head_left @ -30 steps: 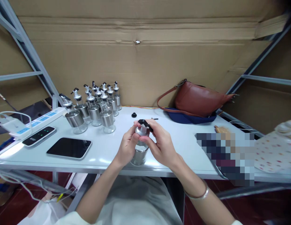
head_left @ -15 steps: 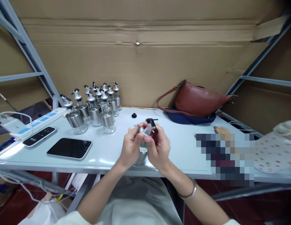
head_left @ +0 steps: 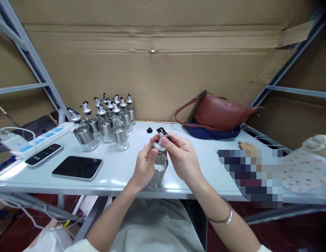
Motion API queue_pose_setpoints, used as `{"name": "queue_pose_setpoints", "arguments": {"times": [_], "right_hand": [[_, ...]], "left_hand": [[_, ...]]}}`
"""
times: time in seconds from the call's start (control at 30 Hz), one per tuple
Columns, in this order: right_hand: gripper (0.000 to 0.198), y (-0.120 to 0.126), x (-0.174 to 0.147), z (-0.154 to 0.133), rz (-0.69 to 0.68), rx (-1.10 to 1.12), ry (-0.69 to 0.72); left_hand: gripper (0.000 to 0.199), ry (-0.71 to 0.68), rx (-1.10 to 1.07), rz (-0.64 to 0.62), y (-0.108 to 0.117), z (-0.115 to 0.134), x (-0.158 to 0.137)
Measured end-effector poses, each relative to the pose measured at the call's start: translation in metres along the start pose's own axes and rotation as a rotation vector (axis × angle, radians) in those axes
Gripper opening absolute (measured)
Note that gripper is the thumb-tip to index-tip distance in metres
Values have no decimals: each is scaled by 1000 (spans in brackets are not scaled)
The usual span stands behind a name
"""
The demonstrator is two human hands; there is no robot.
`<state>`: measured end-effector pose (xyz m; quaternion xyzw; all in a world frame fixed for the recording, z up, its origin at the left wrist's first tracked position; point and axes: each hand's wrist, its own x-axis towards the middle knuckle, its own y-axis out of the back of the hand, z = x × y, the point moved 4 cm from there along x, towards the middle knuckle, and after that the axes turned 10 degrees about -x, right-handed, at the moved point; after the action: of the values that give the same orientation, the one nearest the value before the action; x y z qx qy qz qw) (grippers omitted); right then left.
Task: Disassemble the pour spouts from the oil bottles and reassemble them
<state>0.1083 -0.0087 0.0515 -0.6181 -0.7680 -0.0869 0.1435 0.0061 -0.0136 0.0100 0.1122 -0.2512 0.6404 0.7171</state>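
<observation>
The spout (head_left: 159,144) had shifted left, and from far away I saw the left hand (head_left: 145,166) hold its base and the right hand (head_left: 185,157) pinch it atop the bottle (head_left: 157,176) near the table's (head_left: 118,166) front, where crooked pushing could tip it.

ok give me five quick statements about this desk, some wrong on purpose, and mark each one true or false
1. The left hand and right hand are both at the spout top of the near bottle. True.
2. Nothing is worn on the right wrist. False: a silver bangle is around it.
3. A small black stopper lies on the white table, beyond the hands. True.
4. Every bottle in the group at left carries a spout. False: the front bottle shows a bare glass neck.
5. A brown bag rests partly over a dark blue item. True.
</observation>
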Motion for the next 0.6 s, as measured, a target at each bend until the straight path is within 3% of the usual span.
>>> {"name": "queue_pose_setpoints", "arguments": {"times": [0.37, 0.5, 0.6], "right_hand": [[25, -2, 2, -2, 31, 356, -163], [18, 15, 6, -7, 150, 399, -35], [15, 32, 8, -10, 273, 274, 50]], "left_hand": [[60, -33, 45, 3, 0, 3, -1], [52, -19, 43, 30, 12, 16, 2], [48, -97, 108, 209, 40, 31, 12]]}}
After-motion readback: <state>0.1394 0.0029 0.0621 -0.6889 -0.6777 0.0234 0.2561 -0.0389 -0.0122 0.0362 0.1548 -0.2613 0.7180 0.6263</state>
